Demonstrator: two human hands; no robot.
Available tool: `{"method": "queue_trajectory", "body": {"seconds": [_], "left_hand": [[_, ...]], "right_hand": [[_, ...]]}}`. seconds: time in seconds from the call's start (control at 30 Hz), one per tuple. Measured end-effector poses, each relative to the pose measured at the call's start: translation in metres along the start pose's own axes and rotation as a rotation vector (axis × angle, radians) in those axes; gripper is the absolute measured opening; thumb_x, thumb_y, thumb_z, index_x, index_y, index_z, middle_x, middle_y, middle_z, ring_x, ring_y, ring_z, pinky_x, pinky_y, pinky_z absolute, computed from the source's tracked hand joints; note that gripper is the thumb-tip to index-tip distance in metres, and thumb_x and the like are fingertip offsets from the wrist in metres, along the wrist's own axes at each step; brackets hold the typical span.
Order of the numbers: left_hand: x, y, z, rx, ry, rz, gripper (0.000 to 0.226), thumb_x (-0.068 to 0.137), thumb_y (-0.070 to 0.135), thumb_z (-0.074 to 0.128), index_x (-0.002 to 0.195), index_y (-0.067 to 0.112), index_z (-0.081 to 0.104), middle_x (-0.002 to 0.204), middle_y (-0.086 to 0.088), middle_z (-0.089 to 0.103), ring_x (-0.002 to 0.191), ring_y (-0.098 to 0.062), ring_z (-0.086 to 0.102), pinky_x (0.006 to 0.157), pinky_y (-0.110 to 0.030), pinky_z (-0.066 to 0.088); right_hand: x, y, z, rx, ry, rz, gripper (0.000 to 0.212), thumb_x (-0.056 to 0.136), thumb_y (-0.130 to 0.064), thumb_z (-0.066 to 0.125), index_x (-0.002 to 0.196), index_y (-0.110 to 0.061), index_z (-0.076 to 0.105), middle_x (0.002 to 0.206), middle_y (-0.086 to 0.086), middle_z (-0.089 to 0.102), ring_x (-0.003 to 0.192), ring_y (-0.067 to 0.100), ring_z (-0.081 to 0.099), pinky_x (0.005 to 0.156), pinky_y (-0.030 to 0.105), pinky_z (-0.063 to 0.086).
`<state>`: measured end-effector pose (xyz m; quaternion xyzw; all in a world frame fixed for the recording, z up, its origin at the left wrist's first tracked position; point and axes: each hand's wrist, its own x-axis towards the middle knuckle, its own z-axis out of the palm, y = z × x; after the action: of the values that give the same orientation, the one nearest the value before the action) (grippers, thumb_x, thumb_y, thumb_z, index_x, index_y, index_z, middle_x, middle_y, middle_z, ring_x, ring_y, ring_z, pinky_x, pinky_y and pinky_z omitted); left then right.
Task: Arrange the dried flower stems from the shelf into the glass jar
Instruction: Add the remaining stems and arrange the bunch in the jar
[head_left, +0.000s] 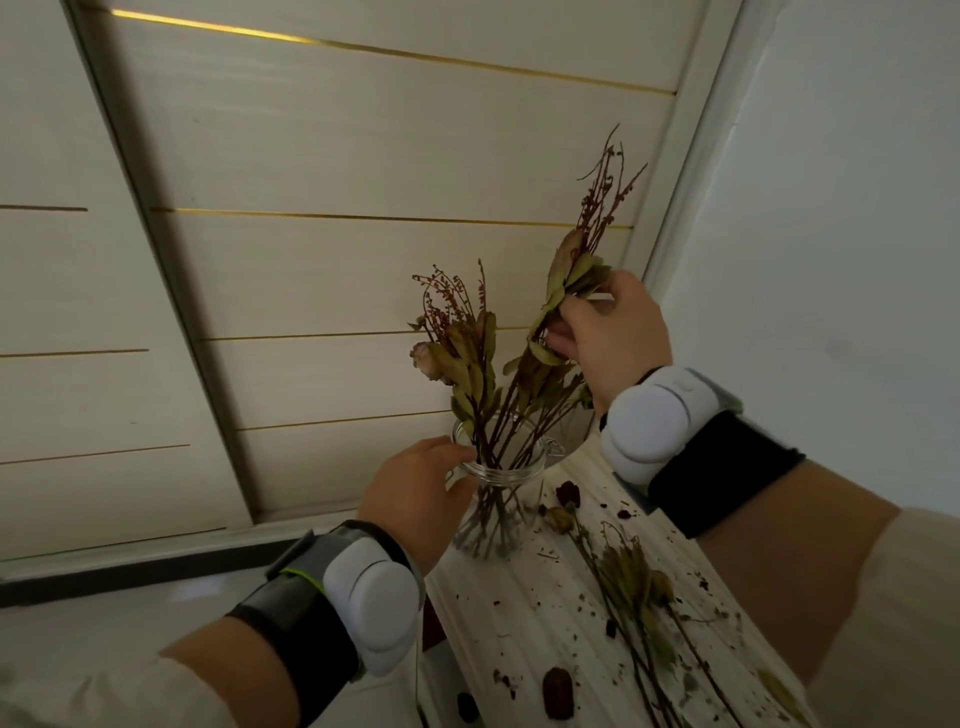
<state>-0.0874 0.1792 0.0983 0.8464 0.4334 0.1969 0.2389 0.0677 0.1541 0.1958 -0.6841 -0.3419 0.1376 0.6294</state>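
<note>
We're mid-insert: left hand (415, 493) grips jar (498, 499) rim at frame centre, right hand (608, 343) pinches a stem (566, 291) angled into it. Next: seat it, let go, fetch stems (639, 587) lying lower right on shelf (519, 623).

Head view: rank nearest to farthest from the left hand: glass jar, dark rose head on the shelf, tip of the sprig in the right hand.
1. glass jar: gripped at the rim by the left hand.
2. dark rose head: on the shelf, just right of the jar.
3. sprig tip: high up, above the right hand.
</note>
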Motion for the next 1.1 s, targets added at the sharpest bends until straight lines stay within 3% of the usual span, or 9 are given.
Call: {"method": "queue_trajectory", "body": {"seconds": [0.13,0.23,0.57,0.7,1.1], "left_hand": [[0.001,-0.002,0.001,0.003,-0.003,0.019,0.035,0.095,0.032,0.049,0.129,0.030,0.054,0.143,0.008,0.045,0.130,-0.011,0.044,0.108,-0.020,0.029],[0.001,-0.003,0.002,0.008,-0.001,0.024,0.035,0.095,0.031,0.048,0.129,0.031,0.053,0.143,0.009,0.045,0.129,-0.012,0.044,0.108,-0.020,0.029],[0.002,-0.005,0.004,0.034,-0.001,0.048,0.036,0.096,0.028,0.046,0.131,0.033,0.050,0.145,0.010,0.043,0.132,-0.010,0.041,0.109,-0.020,0.029],[0.003,-0.007,0.005,0.042,-0.010,0.042,0.036,0.096,0.027,0.046,0.131,0.033,0.050,0.144,0.009,0.044,0.132,-0.011,0.041,0.110,-0.022,0.029],[0.004,-0.010,0.008,0.052,-0.003,0.062,0.038,0.097,0.027,0.044,0.134,0.033,0.046,0.147,0.009,0.040,0.135,-0.011,0.038,0.111,-0.022,0.027]], "right_hand": [[0.000,0.008,0.010,-0.099,0.068,-0.056,0.015,0.074,-0.032,0.053,0.088,-0.026,0.051,0.083,0.008,0.069,0.083,0.031,0.067,0.082,0.051,0.054],[0.003,0.007,0.012,-0.114,0.109,-0.096,0.008,0.075,-0.032,0.053,0.082,-0.033,0.048,0.086,0.005,0.069,0.084,0.030,0.067,0.082,0.050,0.054],[0.000,0.020,0.016,-0.485,-0.065,-0.103,0.017,0.082,-0.027,0.056,0.089,-0.011,0.057,0.087,0.007,0.070,0.081,0.028,0.067,0.082,0.044,0.054],[-0.006,0.034,0.017,-0.499,-0.155,-0.042,0.016,0.078,-0.028,0.064,0.074,-0.014,0.059,0.083,0.011,0.071,0.080,0.030,0.068,0.077,0.046,0.057],[-0.006,0.056,0.026,-0.619,-0.203,-0.004,0.019,0.081,-0.024,0.055,0.080,-0.007,0.062,0.081,0.015,0.071,0.077,0.036,0.068,0.074,0.046,0.058]]}}
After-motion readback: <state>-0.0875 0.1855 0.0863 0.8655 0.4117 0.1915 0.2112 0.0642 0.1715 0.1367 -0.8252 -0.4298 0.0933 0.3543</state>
